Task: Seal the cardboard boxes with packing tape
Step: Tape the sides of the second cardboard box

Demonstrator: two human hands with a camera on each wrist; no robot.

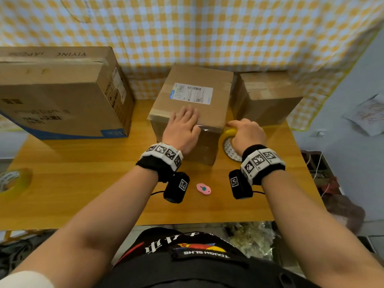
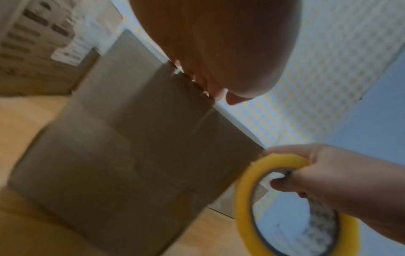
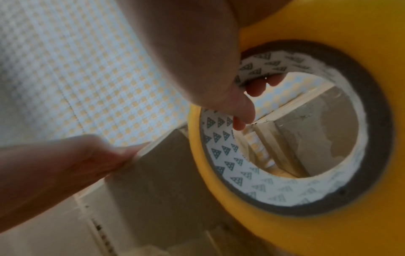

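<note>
A brown cardboard box (image 1: 193, 104) with a white shipping label stands mid-table. My left hand (image 1: 184, 126) lies flat on its near top edge, fingers straight, pressing where a clear strip of tape runs along that edge. My right hand (image 1: 246, 134) grips a yellow tape roll (image 1: 229, 142) at the box's near right corner, fingers hooked through the core. In the left wrist view the box (image 2: 136, 155) fills the middle and the tape roll (image 2: 258, 199) hangs at lower right. The right wrist view shows the roll (image 3: 306, 138) close up, with its patterned core.
A large printed carton (image 1: 60, 92) stands at the left and a smaller taped box (image 1: 268, 96) at the right. A pink cutter (image 1: 203, 189) lies on the wooden table (image 1: 93, 194) near my wrists. A second tape roll (image 1: 14, 181) sits at the far left edge.
</note>
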